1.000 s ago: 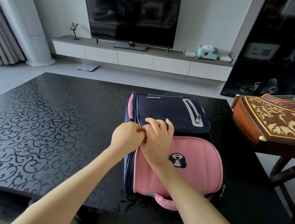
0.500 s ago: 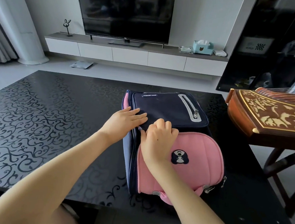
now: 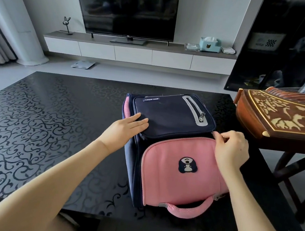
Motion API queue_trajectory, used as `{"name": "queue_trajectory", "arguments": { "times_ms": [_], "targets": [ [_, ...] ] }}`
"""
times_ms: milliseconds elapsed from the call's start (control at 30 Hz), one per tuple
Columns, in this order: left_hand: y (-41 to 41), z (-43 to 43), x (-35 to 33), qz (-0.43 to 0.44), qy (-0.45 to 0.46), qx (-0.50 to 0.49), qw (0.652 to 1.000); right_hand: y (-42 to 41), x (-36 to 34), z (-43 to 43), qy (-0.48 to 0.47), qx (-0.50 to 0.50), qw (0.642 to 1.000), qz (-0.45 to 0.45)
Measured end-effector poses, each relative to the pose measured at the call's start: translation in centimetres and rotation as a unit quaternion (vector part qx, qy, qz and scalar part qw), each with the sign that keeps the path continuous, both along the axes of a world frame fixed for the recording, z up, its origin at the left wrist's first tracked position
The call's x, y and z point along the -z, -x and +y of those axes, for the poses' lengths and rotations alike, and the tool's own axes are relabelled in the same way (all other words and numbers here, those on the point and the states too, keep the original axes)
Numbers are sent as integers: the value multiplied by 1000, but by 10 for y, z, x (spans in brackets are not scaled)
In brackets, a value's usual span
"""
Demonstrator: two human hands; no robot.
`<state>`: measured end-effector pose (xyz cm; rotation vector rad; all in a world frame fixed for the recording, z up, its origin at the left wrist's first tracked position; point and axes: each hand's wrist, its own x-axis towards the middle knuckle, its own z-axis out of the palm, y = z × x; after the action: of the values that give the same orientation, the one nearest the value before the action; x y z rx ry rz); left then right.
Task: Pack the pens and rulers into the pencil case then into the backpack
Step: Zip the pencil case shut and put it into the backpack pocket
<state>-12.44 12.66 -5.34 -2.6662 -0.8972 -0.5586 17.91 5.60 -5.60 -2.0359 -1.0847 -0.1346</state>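
Note:
A navy and pink backpack [image 3: 177, 176] lies flat on the black patterned table [image 3: 35, 132], its pink handle toward me. My left hand [image 3: 126, 129] rests flat, fingers together, on the left side of the navy pocket panel. My right hand [image 3: 231, 150] pinches the zipper pull at the right end of the seam between the navy panel and the pink flap. No pens, rulers or pencil case are visible outside the bag.
A carved wooden zither [image 3: 280, 115] on a dark stand sits close to the table's right edge. Beyond the table are a TV [image 3: 126, 10] on a low white cabinet, a tissue box [image 3: 210, 45] and a floor scale [image 3: 82, 64].
My right hand has slid from the left of the seam to its right end, pulling the zipper along. My left hand has flattened on the navy panel.

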Motion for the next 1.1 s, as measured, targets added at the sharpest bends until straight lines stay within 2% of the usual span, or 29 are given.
{"name": "queue_trajectory", "arguments": {
  "times_ms": [67, 133, 167, 333, 500, 600, 700, 767, 833, 933, 1000, 1100],
  "targets": [
    [0, 1, 1, -2, -6, 2, 1000, -19, 1, 23, 10, -22, 995, 97],
    [-2, 2, 2, -2, -11, 2, 1000, -39, 1, 49, 27, -60, 974, 219],
    [-4, 2, 2, -2, -14, 1, 1000, -46, 1, 60, 37, -77, 965, 250],
    [-15, 2, 3, 12, -27, 2, 1000, -61, 0, 97, 74, -111, 945, 299],
    [-16, 0, 1, -4, -51, 5, 999, -55, -5, 91, 153, -107, 965, 183],
    [-19, -2, 0, -6, -84, 5, 996, -41, -7, 50, 157, -121, 973, 117],
    [-31, -3, -16, 54, -112, 2, 992, -16, -1, -24, 52, -105, 992, -52],
    [-45, -7, -32, 119, -111, -4, 987, 12, 4, -71, -7, -135, 986, -101],
    [-65, -10, -48, 159, -102, -13, 982, 35, 11, -94, 11, -151, 980, -131],
    [-104, -15, -65, 124, -80, -31, 989, 44, 12, -91, 76, -77, 975, -197],
    [-126, -23, -81, 69, -23, -67, 995, 39, 2, -82, 94, -81, 974, -187],
    [-135, -24, -93, 6, 37, -152, 988, 34, -14, -71, 71, -106, 972, -199]
  ]
}}
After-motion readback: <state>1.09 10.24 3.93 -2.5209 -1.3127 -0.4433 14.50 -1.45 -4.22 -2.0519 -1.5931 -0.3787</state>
